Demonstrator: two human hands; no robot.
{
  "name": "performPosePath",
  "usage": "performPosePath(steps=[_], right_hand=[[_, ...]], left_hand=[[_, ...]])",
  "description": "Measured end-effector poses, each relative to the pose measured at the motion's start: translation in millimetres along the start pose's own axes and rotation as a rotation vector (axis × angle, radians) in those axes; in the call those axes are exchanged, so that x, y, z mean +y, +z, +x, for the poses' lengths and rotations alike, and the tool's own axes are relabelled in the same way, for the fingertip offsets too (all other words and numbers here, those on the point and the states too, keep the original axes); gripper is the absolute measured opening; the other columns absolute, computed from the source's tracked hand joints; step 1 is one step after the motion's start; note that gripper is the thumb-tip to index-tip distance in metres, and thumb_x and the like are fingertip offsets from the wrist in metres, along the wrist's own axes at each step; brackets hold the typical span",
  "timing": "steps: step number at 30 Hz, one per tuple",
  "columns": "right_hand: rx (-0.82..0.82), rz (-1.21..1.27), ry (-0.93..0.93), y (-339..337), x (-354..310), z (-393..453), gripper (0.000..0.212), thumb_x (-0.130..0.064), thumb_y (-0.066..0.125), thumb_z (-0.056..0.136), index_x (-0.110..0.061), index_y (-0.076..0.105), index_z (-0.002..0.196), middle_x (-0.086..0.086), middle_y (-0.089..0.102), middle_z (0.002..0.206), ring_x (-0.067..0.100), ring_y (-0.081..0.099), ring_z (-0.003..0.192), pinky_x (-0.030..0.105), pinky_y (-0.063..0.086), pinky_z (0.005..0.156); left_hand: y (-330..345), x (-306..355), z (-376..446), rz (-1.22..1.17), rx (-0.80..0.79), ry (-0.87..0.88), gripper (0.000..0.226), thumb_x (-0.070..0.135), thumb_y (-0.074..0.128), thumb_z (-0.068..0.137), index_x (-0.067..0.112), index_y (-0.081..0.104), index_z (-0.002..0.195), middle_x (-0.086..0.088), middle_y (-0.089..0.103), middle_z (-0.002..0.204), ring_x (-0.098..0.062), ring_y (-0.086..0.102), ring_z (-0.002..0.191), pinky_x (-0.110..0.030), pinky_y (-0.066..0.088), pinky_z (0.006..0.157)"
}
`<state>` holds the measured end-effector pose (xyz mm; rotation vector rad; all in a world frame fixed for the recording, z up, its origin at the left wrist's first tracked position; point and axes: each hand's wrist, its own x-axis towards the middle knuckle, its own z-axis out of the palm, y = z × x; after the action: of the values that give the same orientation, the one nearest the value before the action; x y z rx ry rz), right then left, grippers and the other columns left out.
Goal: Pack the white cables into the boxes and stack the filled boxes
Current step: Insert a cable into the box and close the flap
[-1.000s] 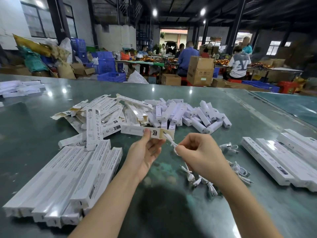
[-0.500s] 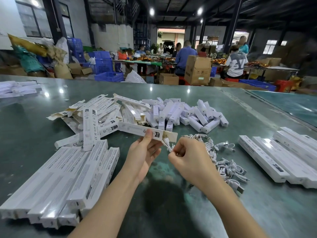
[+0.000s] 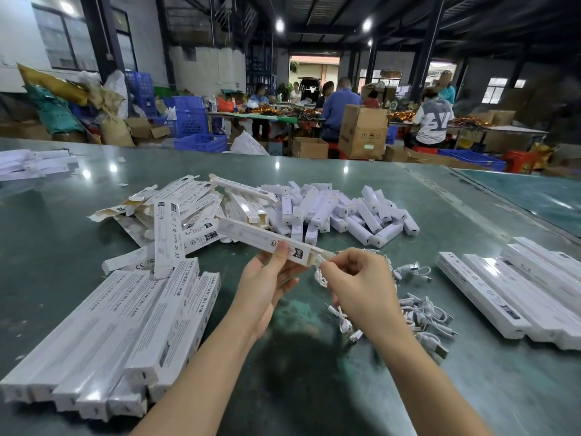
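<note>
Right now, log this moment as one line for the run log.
step: feeding cable into box | left hand: holds long white box | right hand: pinches white cable at box's open end | loose cables: on table

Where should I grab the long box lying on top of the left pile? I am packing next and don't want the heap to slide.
Pinch the upright-lying box across its long side edges near the middle, coming from above: it rests on the other boxes, its near end overhanging.
</note>
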<state>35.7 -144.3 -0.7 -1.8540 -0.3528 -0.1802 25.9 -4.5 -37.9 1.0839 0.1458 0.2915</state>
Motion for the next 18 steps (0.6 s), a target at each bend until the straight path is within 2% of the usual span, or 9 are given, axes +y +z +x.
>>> performPosePath(steps=[3, 7, 11, 15, 18], right_hand=[[0.03, 0.058, -0.004, -1, -1, -2, 0.012, -0.008, 0.064, 0.08, -0.006, 0.065, 0.068, 0.0, 0.053, 0.048, 0.016, 0.044, 0.045, 0.03, 0.041, 0.051], [0.068, -0.022, -0.096, -2, -3, -4, 0.016, -0.011, 0.064, 0.079, -0.014, 0.064, 0.063, -0.006, 0.054, 0.047, 0.007, 0.043, 0.044, 0.022, 0.037, 0.049], [0.067, -0.082, -0.135, -3, -2, -3, 0.017, -0.013, 0.065, 0.08, -0.015, 0.064, 0.063, -0.005, 0.057, 0.049, 0.006, 0.043, 0.046, 0.024, 0.038, 0.05], [0.07, -0.047, -0.103, 3, 1, -3, 0.015, -0.01, 0.065, 0.08, -0.012, 0.065, 0.065, -0.003, 0.058, 0.051, 0.005, 0.045, 0.047, 0.019, 0.039, 0.05], [0.126, 0.065, -0.055, 10, 5, -4, 0.014, -0.009, 0.065, 0.08, -0.012, 0.065, 0.067, -0.002, 0.06, 0.053, 0.011, 0.05, 0.049, 0.029, 0.045, 0.052]], left_hand=[[2, -1, 0, 0.021, -0.018, 0.006, 0.038, 0.042, 0.062, 0.076, 0.017, 0.061, 0.105, -0.008, 0.075, 0.104, -0.02, 0.072, 0.092, -0.025, 0.049, 0.069], [2, 0, 0, 0.089, -0.032, 0.061, 0.04, 0.044, 0.062, 0.076, 0.018, 0.061, 0.107, -0.003, 0.076, 0.1, -0.015, 0.073, 0.085, -0.024, 0.049, 0.069], [1, 3, 0, 0.121, -0.036, 0.101, 0.048, 0.044, 0.064, 0.074, 0.018, 0.058, 0.113, 0.0, 0.076, 0.095, -0.013, 0.072, 0.08, -0.024, 0.049, 0.069], [3, 1, -2, 0.064, -0.085, 0.046, 0.037, 0.039, 0.062, 0.078, 0.016, 0.06, 0.107, 0.0, 0.076, 0.09, -0.011, 0.072, 0.077, -0.024, 0.05, 0.071], [7, 1, -5, 0.047, -0.1, 0.018, 0.034, 0.038, 0.061, 0.078, 0.015, 0.062, 0.103, -0.002, 0.076, 0.09, -0.011, 0.072, 0.077, -0.024, 0.05, 0.071]])
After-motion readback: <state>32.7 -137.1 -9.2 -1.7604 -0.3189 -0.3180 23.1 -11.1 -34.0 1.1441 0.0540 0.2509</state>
